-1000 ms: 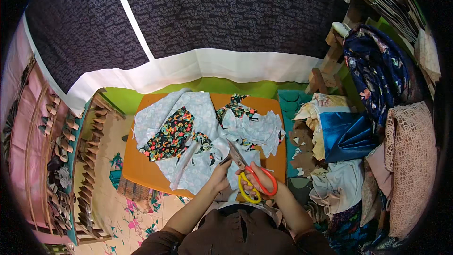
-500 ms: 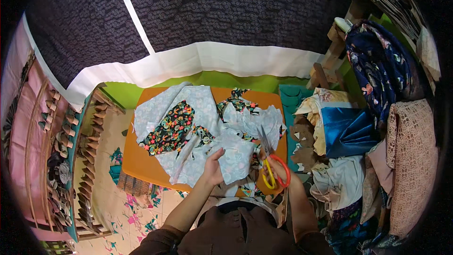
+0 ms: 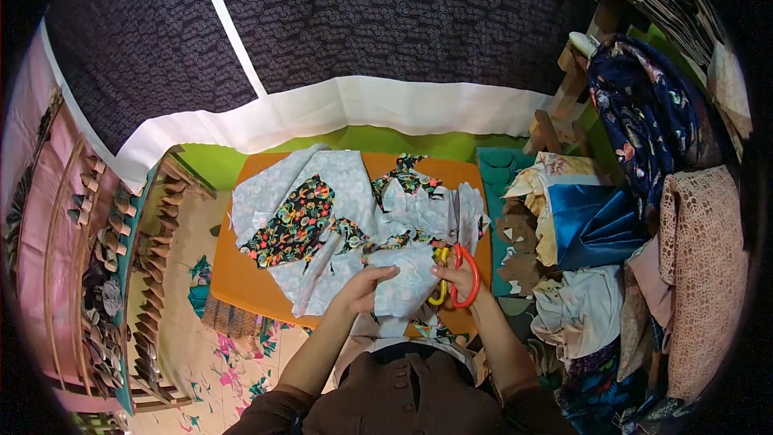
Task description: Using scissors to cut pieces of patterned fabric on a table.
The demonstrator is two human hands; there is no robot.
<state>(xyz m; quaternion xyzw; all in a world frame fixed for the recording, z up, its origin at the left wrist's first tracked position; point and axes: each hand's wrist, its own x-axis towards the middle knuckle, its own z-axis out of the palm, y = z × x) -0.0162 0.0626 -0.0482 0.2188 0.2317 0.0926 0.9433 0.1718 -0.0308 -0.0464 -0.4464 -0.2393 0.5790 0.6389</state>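
Observation:
My left hand [image 3: 364, 288] is closed on the near edge of a pale-backed cloth piece [image 3: 407, 278], thumb lying on top. My right hand [image 3: 462, 280] has a pair of scissors [image 3: 465, 274] with one red and one yellow handle loop. Its grey blades point away from me over the cloth, close together. The right thumb rests at the same piece's right edge; whether it pinches the cloch is hard to tell. Farther off lie a black floral cloth [image 3: 294, 225] and more pale-backed fabric [image 3: 338, 181], overlapping on the table.
The orange table [image 3: 229, 282] stands before a dark patterned curtain [image 3: 403, 24] with a white hem. Folded fabrics, among them a shiny blue one [image 3: 592, 225], are stacked to the right. A wooden rack [image 3: 149, 290] stands left. Cloth scraps [image 3: 229, 366] litter the tiled floor.
My right hand with the scissors has come left to the cloth's edge, nearer my left hand, and the blades now point straighter away. My left thumb has swung down to the right over the cloth.

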